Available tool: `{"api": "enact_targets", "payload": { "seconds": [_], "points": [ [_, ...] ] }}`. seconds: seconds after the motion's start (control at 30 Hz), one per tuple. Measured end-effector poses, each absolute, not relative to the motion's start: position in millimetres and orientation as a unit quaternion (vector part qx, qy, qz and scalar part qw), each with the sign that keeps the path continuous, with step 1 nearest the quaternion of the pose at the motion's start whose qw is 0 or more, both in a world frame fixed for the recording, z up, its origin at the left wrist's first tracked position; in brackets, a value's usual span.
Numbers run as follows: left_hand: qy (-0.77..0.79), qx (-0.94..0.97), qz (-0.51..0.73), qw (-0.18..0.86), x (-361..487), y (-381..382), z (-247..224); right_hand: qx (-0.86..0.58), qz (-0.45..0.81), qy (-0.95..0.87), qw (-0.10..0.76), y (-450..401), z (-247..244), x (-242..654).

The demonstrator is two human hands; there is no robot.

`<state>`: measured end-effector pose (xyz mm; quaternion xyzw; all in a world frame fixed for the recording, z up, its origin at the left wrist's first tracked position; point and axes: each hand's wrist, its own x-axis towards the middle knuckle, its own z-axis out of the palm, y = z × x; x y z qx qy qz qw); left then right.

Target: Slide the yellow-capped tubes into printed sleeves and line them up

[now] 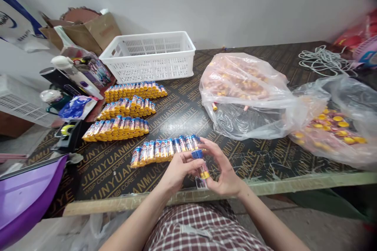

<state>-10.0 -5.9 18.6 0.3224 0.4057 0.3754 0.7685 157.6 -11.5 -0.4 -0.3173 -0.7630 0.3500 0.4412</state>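
Near the table's front edge, my left hand (179,168) pinches a small clear tube (202,167) with a blue cap and a yellow end, its thumb lying across the side. Curved around the tube's right side is my right hand (222,168), fingers and thumb apart. Its thumb is close to the yellow end; whether it touches is unclear. Just beyond my hands stands a slanting row of similar tubes (157,149), blue ends up. Three stacked batches of such tubes lie farther left, including the nearest batch (118,128).
A white plastic basket (153,66) stands against the wall. To the right are a large clear bag (244,82) of small pieces and another bag (332,125) with yellow-ended pieces. Coiled cord (326,60) lies far right. A tape dispenser (68,133) and purple tray (29,196) are left.
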Motion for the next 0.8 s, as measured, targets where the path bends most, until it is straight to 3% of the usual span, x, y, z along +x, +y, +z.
{"api": "enact_targets", "payload": {
  "seconds": [0.8],
  "points": [
    [0.398,0.310,0.398,0.766,-23,-10,18,-0.261,0.422,-0.726,0.476,-8,0,140]
  ]
}}
